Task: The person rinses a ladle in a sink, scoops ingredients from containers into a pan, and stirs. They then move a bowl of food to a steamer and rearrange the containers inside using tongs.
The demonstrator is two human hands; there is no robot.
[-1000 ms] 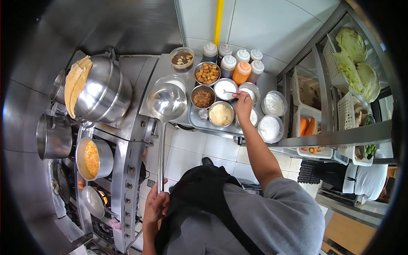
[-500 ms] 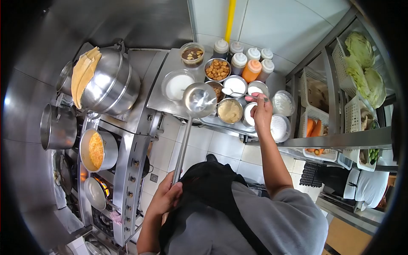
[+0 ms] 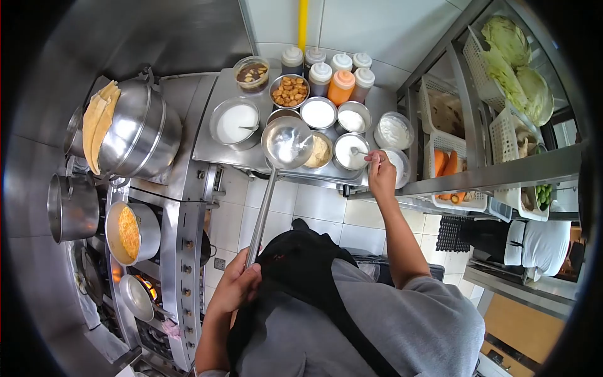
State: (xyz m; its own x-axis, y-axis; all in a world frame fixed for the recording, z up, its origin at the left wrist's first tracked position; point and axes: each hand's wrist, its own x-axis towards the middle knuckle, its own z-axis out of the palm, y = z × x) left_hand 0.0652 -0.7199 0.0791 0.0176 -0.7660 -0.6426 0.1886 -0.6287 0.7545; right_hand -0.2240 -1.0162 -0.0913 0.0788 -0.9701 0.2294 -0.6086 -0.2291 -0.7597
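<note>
My left hand (image 3: 242,276) is closed around the long handle of a metal ladle (image 3: 262,210). The ladle's bowl (image 3: 287,143), with some white stuff in it, hangs over the near edge of the counter and partly hides a tin behind it. In my right hand (image 3: 382,174) is a small spoon (image 3: 360,152), pinched between the fingers. Its tip is over a round tin of white powder (image 3: 347,154). Beside that stand a tin of pale yellow paste or powder (image 3: 321,151), two more white-filled tins (image 3: 318,114) and a tub of white powder (image 3: 394,131).
Squeeze bottles (image 3: 342,87), a tin of brown chunks (image 3: 290,92) and a bowl of white powder (image 3: 238,121) share the steel counter (image 3: 207,141). Left is a stove with a pot of orange food (image 3: 129,232) and a lit burner. Vegetable shelves (image 3: 496,179) rise at right; another person (image 3: 546,245) stands beyond.
My right hand has drawn back toward me with the spoon, from a farther white-filled tin to a nearer one. The view has shifted slightly; my left hand still holds the ladle.
</note>
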